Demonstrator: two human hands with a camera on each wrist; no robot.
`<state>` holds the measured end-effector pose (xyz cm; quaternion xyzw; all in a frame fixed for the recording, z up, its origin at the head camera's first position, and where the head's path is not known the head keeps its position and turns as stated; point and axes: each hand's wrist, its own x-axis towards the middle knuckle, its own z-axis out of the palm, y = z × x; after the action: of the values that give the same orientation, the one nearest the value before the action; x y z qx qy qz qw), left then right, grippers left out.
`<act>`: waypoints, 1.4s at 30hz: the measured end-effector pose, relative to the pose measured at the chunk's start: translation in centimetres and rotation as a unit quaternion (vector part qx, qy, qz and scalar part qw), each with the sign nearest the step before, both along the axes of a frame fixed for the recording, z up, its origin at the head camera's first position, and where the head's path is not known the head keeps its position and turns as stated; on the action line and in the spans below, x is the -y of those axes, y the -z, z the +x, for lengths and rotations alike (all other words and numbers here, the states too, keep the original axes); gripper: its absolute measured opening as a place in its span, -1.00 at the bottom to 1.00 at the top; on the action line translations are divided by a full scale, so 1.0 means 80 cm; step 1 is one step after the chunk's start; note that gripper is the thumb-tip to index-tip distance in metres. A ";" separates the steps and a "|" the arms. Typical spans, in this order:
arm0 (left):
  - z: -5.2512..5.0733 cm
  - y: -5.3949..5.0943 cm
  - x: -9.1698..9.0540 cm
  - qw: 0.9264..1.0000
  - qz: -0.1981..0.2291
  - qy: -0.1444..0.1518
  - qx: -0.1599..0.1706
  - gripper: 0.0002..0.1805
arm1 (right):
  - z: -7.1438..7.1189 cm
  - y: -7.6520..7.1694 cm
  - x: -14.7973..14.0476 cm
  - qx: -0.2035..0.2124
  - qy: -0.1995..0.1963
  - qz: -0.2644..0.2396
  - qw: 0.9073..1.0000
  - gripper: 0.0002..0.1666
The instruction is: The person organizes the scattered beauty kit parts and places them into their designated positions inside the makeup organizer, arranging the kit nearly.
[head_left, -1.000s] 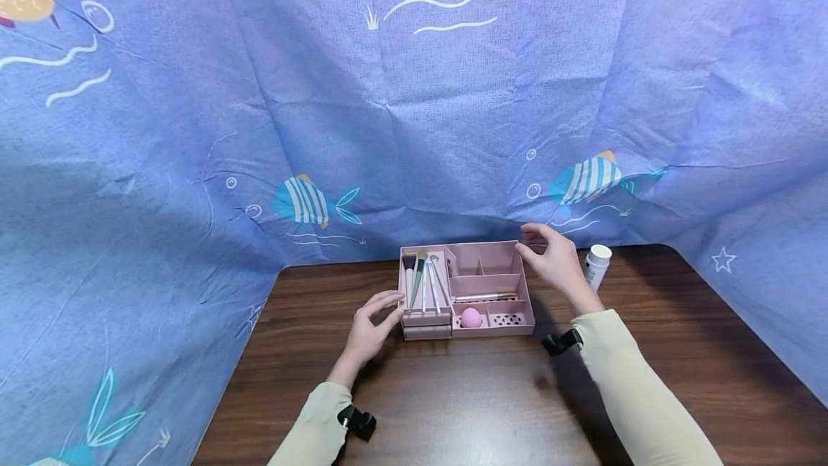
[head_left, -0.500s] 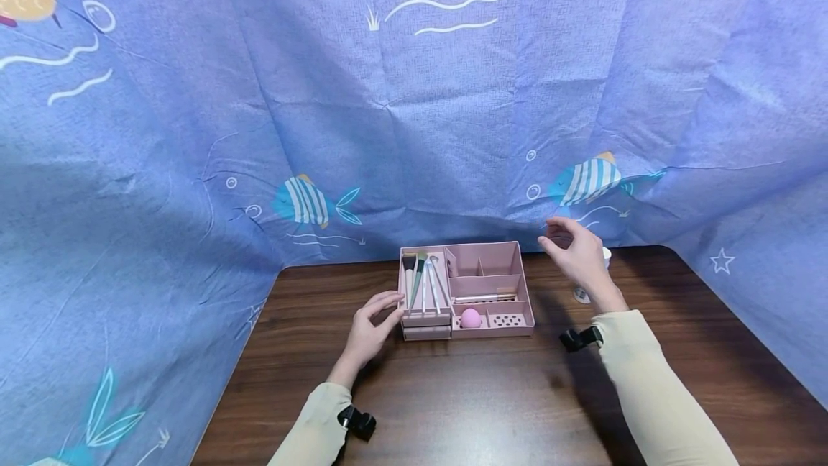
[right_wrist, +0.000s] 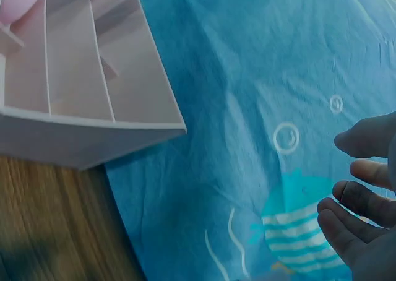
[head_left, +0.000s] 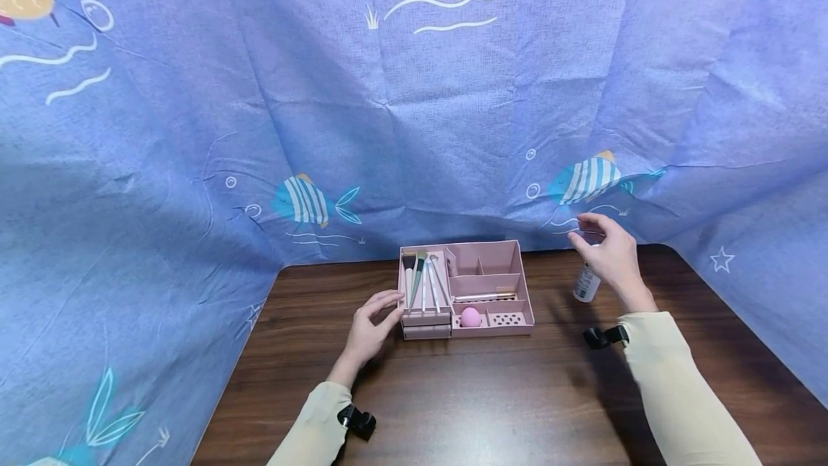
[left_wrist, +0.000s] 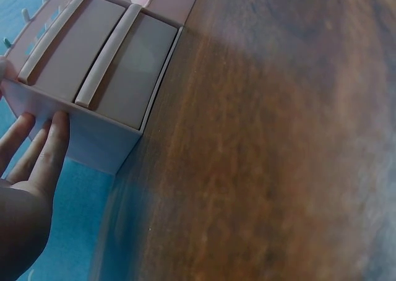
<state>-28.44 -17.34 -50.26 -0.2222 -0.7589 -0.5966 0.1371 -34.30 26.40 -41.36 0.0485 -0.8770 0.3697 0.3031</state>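
Note:
A pink desk organizer (head_left: 493,333) stands at the back of the table, holding several makeup brushes (head_left: 424,285), a pink sponge ball (head_left: 471,318) and a slim stick (head_left: 484,297). My left hand (head_left: 366,331) touches its left side with extended fingers; the left wrist view shows these fingers (left_wrist: 55,142) against the wall beside two drawers (left_wrist: 77,52). To the organizer's right, my right hand (head_left: 613,259) is in front of a white bottle (head_left: 586,286), hiding its upper part. Thumb and fingers are spread apart, and nothing is between them in the right wrist view.
The dark wooden table (head_left: 466,398) reaches forward to a blue fish-patterned cloth (head_left: 414,135) hanging behind and at both sides. Black cameras are strapped to both wrists, the right one (head_left: 604,337) just above the table.
My right hand has moved right, away from the organizer's back right corner to the white bottle. The left hand and the organizer have stayed in place.

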 end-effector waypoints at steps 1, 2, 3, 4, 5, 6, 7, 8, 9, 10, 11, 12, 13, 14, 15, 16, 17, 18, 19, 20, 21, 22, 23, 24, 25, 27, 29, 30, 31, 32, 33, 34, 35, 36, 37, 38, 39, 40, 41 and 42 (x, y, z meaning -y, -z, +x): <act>0.000 0.000 0.000 1.000 0.000 0.000 0.003 -0.69 | 0.000 0.001 -0.004 0.004 0.003 0.002 1.000 -0.54; 0.000 -0.001 0.000 1.000 0.000 0.000 0.004 -0.68 | 0.000 0.002 -0.007 0.008 0.007 0.004 1.000 -0.54; 0.000 -0.001 0.000 1.000 0.000 -0.001 0.009 -0.68 | 0.001 0.004 -0.010 0.011 0.010 0.005 1.000 -0.53; 0.000 -0.002 0.000 1.000 0.001 -0.001 0.012 -0.68 | 0.001 0.005 -0.013 0.016 0.013 0.004 1.000 -0.53; 0.000 -0.002 0.000 1.000 0.003 -0.002 0.017 -0.68 | 0.002 0.006 -0.016 0.019 0.017 0.002 1.000 -0.53; 0.000 -0.002 0.000 1.000 0.005 -0.001 0.022 -0.68 | 0.003 0.007 -0.018 0.021 0.020 0.000 1.000 -0.52; 0.000 -0.002 0.000 1.000 0.006 0.000 0.024 -0.68 | 0.004 0.007 -0.020 0.023 0.022 -0.002 0.999 -0.52; -0.001 -0.001 0.000 1.000 0.009 -0.001 0.025 -0.68 | 0.005 0.008 -0.022 0.026 0.024 -0.002 0.999 -0.51; -0.004 0.004 0.001 1.000 0.012 -0.001 0.025 -0.69 | 0.006 0.008 -0.024 0.029 0.026 -0.001 0.999 -0.51; -0.007 0.010 0.002 1.000 0.014 -0.002 0.023 -0.69 | 0.006 0.008 -0.026 0.032 0.028 0.000 0.999 -0.51; -0.010 0.015 0.003 1.000 0.015 -0.003 0.020 -0.69 | 0.007 0.009 -0.027 0.034 0.031 0.002 0.999 -0.51; -0.013 0.022 0.004 1.000 0.015 -0.004 0.015 -0.69 | 0.007 0.010 -0.028 0.037 0.033 0.002 0.999 -0.50; -0.016 0.027 0.004 1.000 0.016 -0.005 0.012 -0.69 | 0.007 0.011 -0.030 0.039 0.036 0.005 0.999 -0.50; -0.019 0.033 0.005 1.000 0.016 -0.007 0.008 -0.69 | 0.007 0.012 -0.032 0.041 0.039 0.008 0.998 -0.50; -0.022 0.038 0.006 1.000 0.016 -0.008 0.007 -0.70 | 0.007 0.014 -0.034 0.043 0.041 0.009 0.998 -0.50; -0.022 0.039 0.005 1.000 0.015 -0.010 0.007 -0.70 | 0.007 0.017 -0.036 0.045 0.045 0.011 0.998 -0.50; -0.022 0.039 0.005 1.000 0.014 -0.011 0.006 -0.70 | 0.007 0.019 -0.037 0.048 0.049 0.014 0.998 -0.50; -0.022 0.039 0.005 1.000 0.015 -0.012 0.007 -0.70 | 0.007 0.021 -0.039 0.050 0.051 0.017 0.997 -0.50; -0.021 0.038 0.004 1.000 0.016 -0.013 0.009 -0.71 | 0.007 0.023 -0.041 0.053 0.053 0.018 0.997 -0.50; -0.021 0.037 0.003 1.000 0.016 -0.014 0.007 -0.70 | 0.007 0.026 -0.043 0.057 0.054 0.017 0.997 -0.50; -0.019 0.035 0.003 1.000 0.016 -0.014 0.005 -0.71 | 0.008 0.028 -0.044 0.061 0.055 0.015 0.997 -0.50; -0.017 0.030 0.002 1.000 0.015 -0.014 0.003 -0.71 | 0.008 0.030 -0.046 0.064 0.057 0.012 0.996 -0.50; -0.014 0.027 0.001 1.000 0.014 -0.012 0.000 -0.71 | 0.009 0.032 -0.047 0.066 0.057 0.007 0.996 -0.50; -0.012 0.022 0.001 1.000 0.013 -0.010 0.000 -0.71 | 0.009 0.035 -0.048 0.068 0.057 0.002 0.996 -0.50; -0.009 0.017 0.000 1.000 0.012 -0.008 -0.001 -0.70 | 0.010 0.037 -0.049 0.071 0.060 -0.001 0.996 -0.50; -0.004 0.008 -0.001 1.000 0.006 -0.007 0.000 -0.70 | 0.011 0.041 -0.050 0.072 0.063 -0.004 0.995 -0.50; -0.001 0.003 -0.001 1.000 -0.001 -0.008 0.002 -0.70 | 0.012 0.046 -0.052 0.072 0.068 -0.006 0.995 -0.49; 0.000 0.002 -0.001 1.000 -0.001 -0.008 0.005 -0.70 | 0.012 0.048 -0.052 0.073 0.071 -0.004 0.995 -0.49; 0.000 0.001 -0.001 1.000 -0.002 -0.008 0.006 -0.70 | 0.013 0.050 -0.053 0.075 0.073 -0.002 0.994 -0.48; 0.000 0.000 -0.001 1.000 -0.001 -0.007 0.006 -0.70 | 0.013 0.051 -0.053 0.079 0.073 -0.003 0.994 -0.48; 0.000 0.001 -0.001 1.000 0.001 -0.008 0.007 -0.70 | 0.013 0.054 -0.054 0.083 0.073 -0.006 0.994 -0.46; 0.000 0.001 -0.001 1.000 0.004 -0.006 0.007 -0.70 | 0.013 0.056 -0.055 0.090 0.074 -0.008 0.993 -0.46; 0.000 0.001 -0.001 1.000 0.007 -0.004 0.008 -0.70 | 0.013 0.059 -0.056 0.097 0.074 -0.009 0.993 -0.44; 0.000 0.002 -0.001 1.000 0.010 -0.002 0.009 -0.70 | 0.014 0.061 -0.056 0.103 0.074 -0.008 0.992 -0.43; 0.000 0.003 -0.001 1.000 0.013 -0.001 0.009 -0.70 | 0.013 0.063 -0.057 0.109 0.072 -0.013 0.991 -0.42; -0.001 0.003 -0.001 1.000 0.015 0.000 0.009 -0.70 | 0.013 0.066 -0.058 0.113 0.071 -0.016 0.991 -0.41; -0.001 0.004 -0.001 1.000 0.016 0.000 0.009 -0.70 | 0.013 0.068 -0.059 0.117 0.070 -0.018 0.991 -0.40; -0.001 0.004 0.000 1.000 0.016 0.001 0.009 -0.70 | 0.013 0.070 -0.060 0.119 0.070 -0.017 0.990 -0.39; -0.001 0.004 0.000 1.000 0.016 0.000 0.008 -0.70 | 0.012 0.072 -0.061 0.120 0.070 -0.015 0.990 -0.39; -0.001 0.004 0.000 1.000 0.017 0.000 0.008 -0.71 | 0.012 0.074 -0.061 0.122 0.069 -0.013 0.990 -0.38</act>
<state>-28.53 -17.33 -50.61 -0.2150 -0.7499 -0.6108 0.1352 -33.34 31.30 -47.24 -0.0614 -0.9035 0.3629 0.2195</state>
